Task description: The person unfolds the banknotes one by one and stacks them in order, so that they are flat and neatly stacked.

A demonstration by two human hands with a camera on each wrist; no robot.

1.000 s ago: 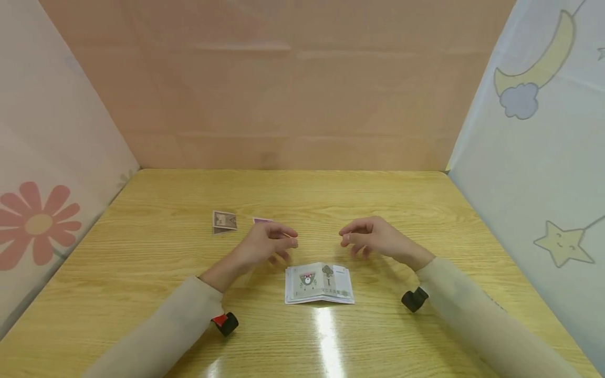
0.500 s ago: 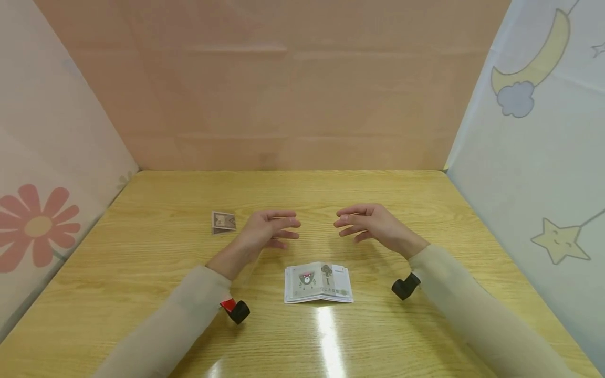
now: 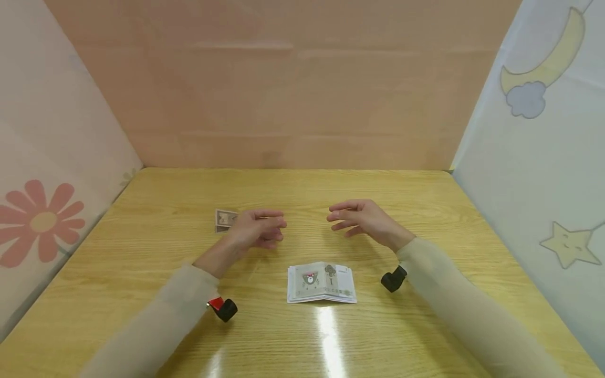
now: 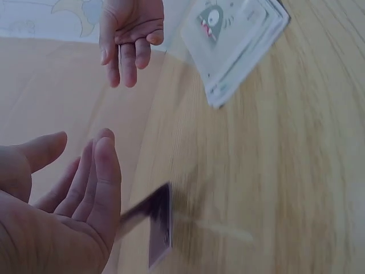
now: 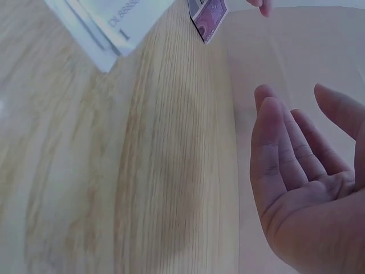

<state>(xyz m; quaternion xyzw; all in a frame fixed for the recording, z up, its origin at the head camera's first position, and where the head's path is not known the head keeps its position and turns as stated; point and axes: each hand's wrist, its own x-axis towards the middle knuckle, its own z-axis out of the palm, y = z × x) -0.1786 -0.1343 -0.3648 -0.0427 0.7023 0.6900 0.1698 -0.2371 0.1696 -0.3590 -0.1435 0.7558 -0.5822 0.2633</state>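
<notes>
Hovering: left hand [image 3: 249, 227], right hand [image 3: 366, 218], both released.
Note stack [image 3: 312, 283]: creased, on the counter [image 3: 416, 194], nearer the viewer than both hands.
Brown note [image 3: 224, 216]: folded, partly behind the left hand.
Purple note [image 5: 211, 20]: near the left hand, perhaps folded.

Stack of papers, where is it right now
In the head view, the stack of papers lies on the table at lower centre, pictured below the gap between the left hand and right hand.

Brown note [image 3: 223, 218] — partly hidden, paper stack [image 4: 232, 34] — cropped in wrist views
</notes>
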